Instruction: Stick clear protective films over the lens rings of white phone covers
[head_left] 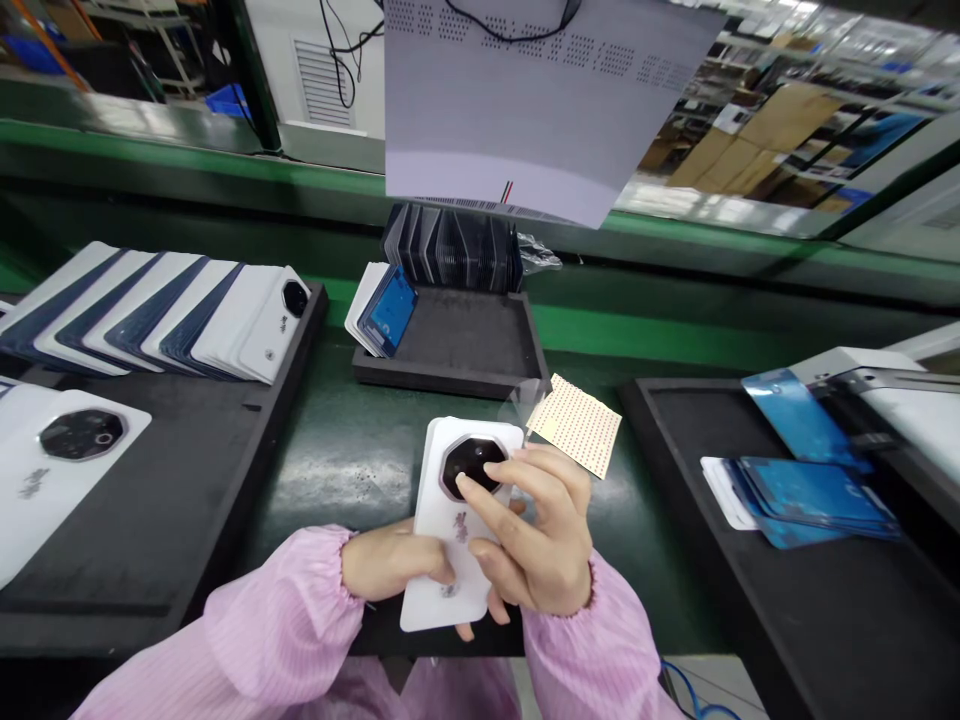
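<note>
A white phone back cover [439, 540] lies tilted in my left hand [401, 565], thumb on its face and fingertips showing beyond its lower right edge. At its upper end sits a black octagonal camera lens plate [471, 466], with small dark lettering below. My right hand [536, 520] is over the cover's right side, fingers apart, its index and middle fingertips touching the lens plate. Just behind that hand, a cream sheet of small red dots [576, 425] rests on the bench. Beside the sheet, a piece of clear film [523, 402] stands up, partly hidden.
A black tray [247, 450] at the left bears fanned white covers [244, 325]. Ahead, a smaller black tray [465, 375] holds blue-filmed panels [391, 310] and a dark row [461, 245]. Blue-filmed pieces [821, 490] lie in the right tray [795, 610]. A paper sheet [517, 110] hangs above.
</note>
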